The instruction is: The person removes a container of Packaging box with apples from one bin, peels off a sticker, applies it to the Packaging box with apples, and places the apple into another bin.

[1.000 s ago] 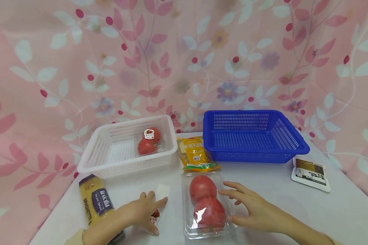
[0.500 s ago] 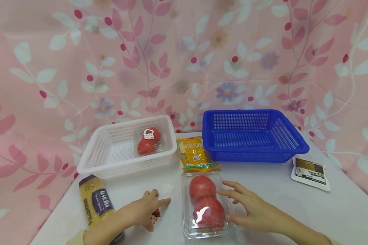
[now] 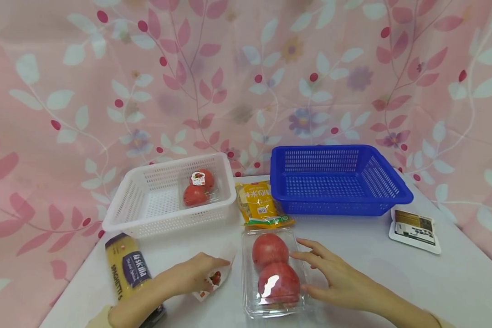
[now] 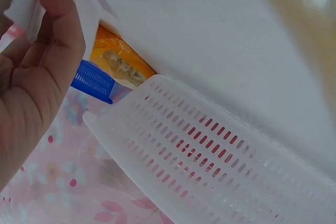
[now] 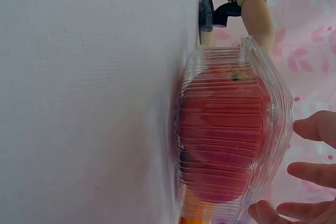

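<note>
Bent paper label (image 3: 216, 278), smooth and white, at nine o'clock from the ribbed clear-plastic box (image 3: 247, 284) of round tomatoes (image 3: 279, 283): your left hand (image 3: 194, 274) pinches it. Your right hand (image 3: 337, 279), fingers spread and ungripping, touches the box's three o'clock edge. Crinkled yellow bag (image 3: 262, 204) at twelve.

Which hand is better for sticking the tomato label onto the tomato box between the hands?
Probably the left. The left hand pinches the label, beside the tomato box. The right hand, at the box's other side, might steady it.
</note>
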Demonstrator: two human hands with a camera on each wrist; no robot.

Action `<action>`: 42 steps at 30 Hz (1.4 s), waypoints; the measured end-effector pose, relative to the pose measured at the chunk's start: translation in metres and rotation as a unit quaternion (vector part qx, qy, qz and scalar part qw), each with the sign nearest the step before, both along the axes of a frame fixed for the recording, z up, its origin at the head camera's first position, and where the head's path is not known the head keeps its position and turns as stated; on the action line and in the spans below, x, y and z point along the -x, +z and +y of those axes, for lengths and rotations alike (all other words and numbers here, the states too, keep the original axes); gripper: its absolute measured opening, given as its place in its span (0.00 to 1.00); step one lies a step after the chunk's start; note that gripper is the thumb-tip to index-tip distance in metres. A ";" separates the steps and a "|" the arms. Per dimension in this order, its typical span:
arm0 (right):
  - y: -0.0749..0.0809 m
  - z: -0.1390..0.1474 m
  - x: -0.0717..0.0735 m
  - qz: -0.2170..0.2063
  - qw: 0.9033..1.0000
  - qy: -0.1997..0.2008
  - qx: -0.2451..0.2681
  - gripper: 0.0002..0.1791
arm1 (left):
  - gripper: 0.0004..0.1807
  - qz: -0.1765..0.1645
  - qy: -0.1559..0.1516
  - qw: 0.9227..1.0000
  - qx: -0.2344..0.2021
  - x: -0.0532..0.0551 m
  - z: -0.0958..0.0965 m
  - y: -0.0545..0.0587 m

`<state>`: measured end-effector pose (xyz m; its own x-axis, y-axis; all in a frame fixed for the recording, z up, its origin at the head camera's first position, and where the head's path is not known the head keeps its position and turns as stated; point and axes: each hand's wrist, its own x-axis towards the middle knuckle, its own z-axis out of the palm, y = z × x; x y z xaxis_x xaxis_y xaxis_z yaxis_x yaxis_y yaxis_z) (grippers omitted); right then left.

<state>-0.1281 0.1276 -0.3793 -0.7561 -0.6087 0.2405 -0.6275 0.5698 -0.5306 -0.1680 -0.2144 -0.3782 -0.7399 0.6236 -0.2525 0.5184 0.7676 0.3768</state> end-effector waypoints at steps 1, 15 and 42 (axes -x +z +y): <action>0.000 0.000 0.000 0.003 1.000 0.001 0.001 0.29 | 0.32 0.003 0.007 1.000 -0.008 0.000 0.000 0.003; 0.012 -0.019 0.006 0.102 0.993 0.015 0.059 0.25 | 0.19 0.118 0.028 0.979 -0.162 -0.002 0.012 0.049; 0.041 -0.064 0.011 0.299 0.921 0.106 0.225 0.17 | 0.44 0.406 -0.137 0.873 -0.232 -0.036 0.079 0.065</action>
<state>-0.1396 0.0637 -0.3380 -0.2823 -0.4637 0.8398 -0.9561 0.2081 -0.2064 -0.1315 -0.1354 -0.3134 -0.3647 0.7009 0.6130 0.8995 0.4354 0.0373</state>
